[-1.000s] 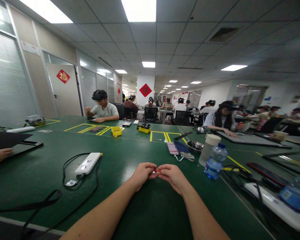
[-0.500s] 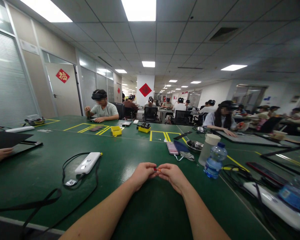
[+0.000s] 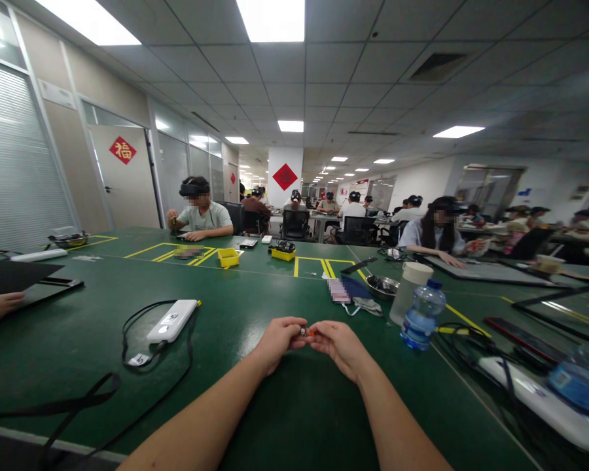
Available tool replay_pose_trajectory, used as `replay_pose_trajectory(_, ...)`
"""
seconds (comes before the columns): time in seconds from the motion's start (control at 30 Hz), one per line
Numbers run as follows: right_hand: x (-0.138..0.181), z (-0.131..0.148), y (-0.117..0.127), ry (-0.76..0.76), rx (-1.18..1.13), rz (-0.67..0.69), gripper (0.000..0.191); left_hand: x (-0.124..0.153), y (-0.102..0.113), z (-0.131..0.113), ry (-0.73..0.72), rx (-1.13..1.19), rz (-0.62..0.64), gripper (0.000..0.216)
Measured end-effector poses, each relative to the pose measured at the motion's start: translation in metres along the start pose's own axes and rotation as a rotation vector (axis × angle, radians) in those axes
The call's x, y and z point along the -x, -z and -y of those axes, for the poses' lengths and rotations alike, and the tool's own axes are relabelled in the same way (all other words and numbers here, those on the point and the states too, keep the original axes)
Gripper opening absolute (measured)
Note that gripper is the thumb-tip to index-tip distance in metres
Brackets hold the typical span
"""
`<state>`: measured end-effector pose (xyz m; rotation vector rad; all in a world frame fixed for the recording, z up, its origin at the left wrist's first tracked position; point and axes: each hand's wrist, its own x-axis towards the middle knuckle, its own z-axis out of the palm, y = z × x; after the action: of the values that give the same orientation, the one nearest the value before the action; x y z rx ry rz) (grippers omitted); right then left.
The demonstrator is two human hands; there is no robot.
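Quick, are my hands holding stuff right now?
Left hand: closed, pinching a tiny whitish piece, shape and material unclear.
Right hand: closed, pinching a tiny orange piece, shape and material unclear.

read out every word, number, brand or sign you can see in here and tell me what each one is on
"福": red diamond sign on the door at left.
Too small, dark or blurred to read:
Character on the pillar's red diamond.
Marks on the white device.
Mark on the white cable tag.
Print on the water bottles.
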<state>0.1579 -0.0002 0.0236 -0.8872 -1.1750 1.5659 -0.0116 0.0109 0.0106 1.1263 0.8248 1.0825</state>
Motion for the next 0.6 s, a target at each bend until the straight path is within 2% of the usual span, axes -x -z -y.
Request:
replay_pose_trajectory(0.23, -0.0025, -0.0021, 0.0026, -0.013, 0.000, -0.037, 0.023, -0.0018, -0.0001, 0.0024, 0.042, 0.041, 0.015, 0.031)
replay_pose_trajectory(0.6, -0.0027, -0.0026, 0.0041, -0.011, 0.062, -0.052, 0.017, 0.0012, -0.0051, 0.0004, 0.008, 0.027, 0.025, 0.034)
